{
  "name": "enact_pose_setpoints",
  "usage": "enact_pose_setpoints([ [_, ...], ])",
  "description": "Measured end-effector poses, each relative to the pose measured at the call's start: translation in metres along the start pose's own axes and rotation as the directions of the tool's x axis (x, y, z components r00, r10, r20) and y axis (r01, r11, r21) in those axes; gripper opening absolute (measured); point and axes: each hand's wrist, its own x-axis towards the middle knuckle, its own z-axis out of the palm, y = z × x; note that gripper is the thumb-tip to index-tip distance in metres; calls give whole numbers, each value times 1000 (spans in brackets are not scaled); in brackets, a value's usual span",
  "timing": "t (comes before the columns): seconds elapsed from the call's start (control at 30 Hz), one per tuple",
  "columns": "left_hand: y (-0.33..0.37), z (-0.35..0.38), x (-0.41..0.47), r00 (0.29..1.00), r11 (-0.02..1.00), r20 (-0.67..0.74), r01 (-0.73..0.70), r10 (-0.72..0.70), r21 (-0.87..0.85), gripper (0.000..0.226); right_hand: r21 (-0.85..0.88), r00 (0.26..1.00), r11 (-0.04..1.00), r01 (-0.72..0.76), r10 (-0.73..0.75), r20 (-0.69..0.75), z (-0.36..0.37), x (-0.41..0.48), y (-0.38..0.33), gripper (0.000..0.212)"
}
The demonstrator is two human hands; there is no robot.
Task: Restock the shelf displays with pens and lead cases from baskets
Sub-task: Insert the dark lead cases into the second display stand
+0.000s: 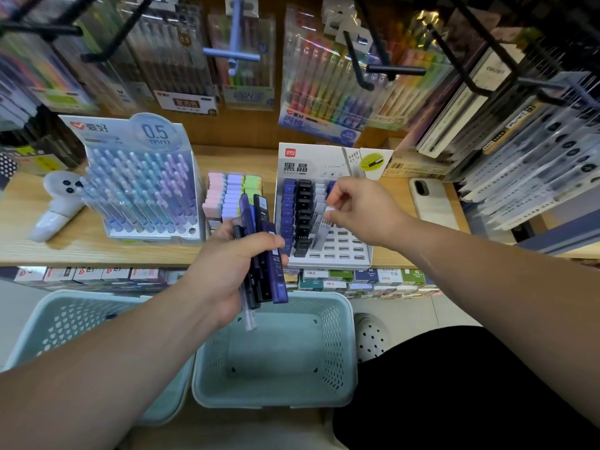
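My left hand (227,271) grips a bundle of lead cases (263,251), blue, black and one clear, held upright over the right basket (337,323). My right hand (360,212) pinches a clear lead case (331,211) above the white lead-case display (328,248) on the wooden shelf. That display holds a blue row, a black row and a few clear cases, and its right part shows bare slots. A pen display (143,190) marked 0.5 mm stands to the left, filled with pastel pens.
Two pale green baskets sit on the floor, the left basket (65,323) under my left forearm. A white phone (431,203) lies on the shelf at right, a white handheld fan (55,206) at left, pastel erasers (227,196) between the displays. Hanging pen packs crowd above.
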Motion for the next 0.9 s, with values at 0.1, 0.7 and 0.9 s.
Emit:
enact_pose_setpoints([
  [0.1, -1, -1, 0, 1000, 1000, 0, 7, -7, 2, 41, -85, 998, 995, 58, -57, 7, 4, 2, 0, 21],
  [0.7, 2, 2, -4, 999, 1000, 51, -4, 4, 7, 29, -154, 978, 969, 195, -203, -39, 2, -3, -29, 32],
  [0.9, 1, 6, -7, 992, 993, 99, -90, 83, 73, 53, 271, 946, 957, -104, 10, 325, 7, -22, -73, 42],
])
